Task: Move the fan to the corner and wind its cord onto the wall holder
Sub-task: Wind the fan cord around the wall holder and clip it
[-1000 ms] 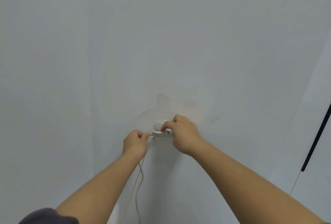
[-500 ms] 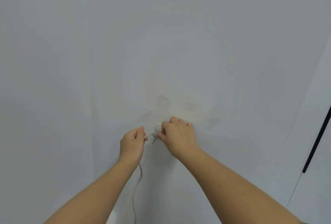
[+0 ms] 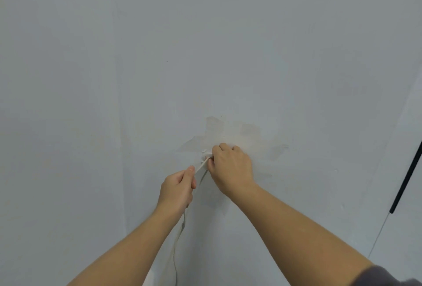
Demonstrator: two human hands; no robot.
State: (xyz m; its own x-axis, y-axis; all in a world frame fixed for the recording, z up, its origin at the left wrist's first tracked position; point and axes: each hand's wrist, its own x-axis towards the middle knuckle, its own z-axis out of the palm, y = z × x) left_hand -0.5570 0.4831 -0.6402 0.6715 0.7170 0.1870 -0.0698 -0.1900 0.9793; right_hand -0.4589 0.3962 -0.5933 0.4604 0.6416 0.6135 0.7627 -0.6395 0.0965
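Note:
A small white wall holder (image 3: 205,155) is fixed to the pale wall, mostly hidden behind my right hand (image 3: 230,168), whose fingers are closed on the white cord at the holder. My left hand (image 3: 179,186) sits lower left of it, closed on the thin white cord (image 3: 202,165), which runs taut up to the holder. Below my left hand the cord (image 3: 177,242) hangs down and leaves the bottom of the view. The fan is out of sight.
A wall corner line (image 3: 118,125) runs vertically at the left. A patch of torn or repaired paint (image 3: 228,132) surrounds the holder. A black rod (image 3: 406,178) leans at the right edge.
My left hand has dropped down and left, pulling the cord taut away from the holder. My right hand stays at the holder, now covering more of it.

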